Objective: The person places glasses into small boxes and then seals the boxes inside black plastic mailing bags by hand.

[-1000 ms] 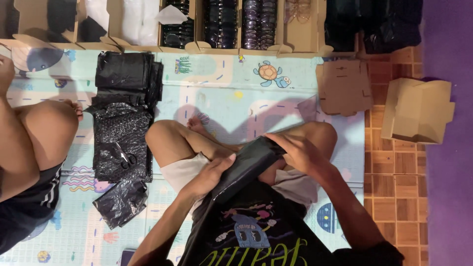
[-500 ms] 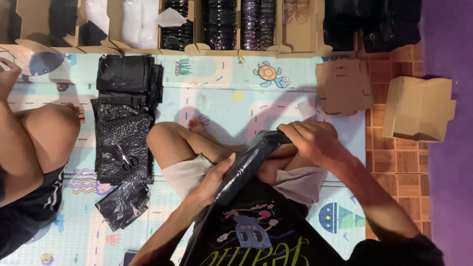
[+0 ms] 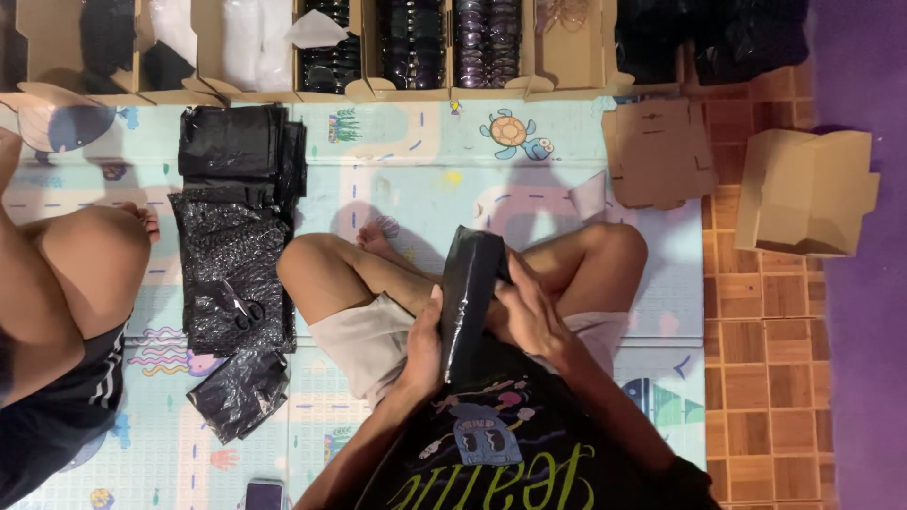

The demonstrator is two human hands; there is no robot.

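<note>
Head view, looking down on a play mat (image 3: 416,161) printed with pale blue roads and sea animals. At the far left sits another person (image 3: 66,312), knees bent, in dark shorts. Just to the right of that knee lies a stack of black plastic bags (image 3: 236,156), with a sheet of black bubble wrap (image 3: 231,274) below it and a crumpled black bag (image 3: 241,392) lower still, all on the mat. Along the top edge runs a row of open cardboard boxes (image 3: 378,57) holding dark items and white packets.

In the middle, the wearer sits cross-legged in light shorts and a black printed shirt. The left hand (image 3: 425,345) is closed around the lower left edge of a black pouch (image 3: 470,293), thumb lying along its side. The pouch stands nearly upright over the lap, between the two knees. The right hand (image 3: 529,316) presses against the right side of the pouch, fingers curled onto it.

Further right, a flat cardboard blank (image 3: 657,156) rests at the mat's edge, and a half-folded cardboard box (image 3: 803,194) sits on the wooden tile floor (image 3: 765,359), well apart from the hands.
</note>
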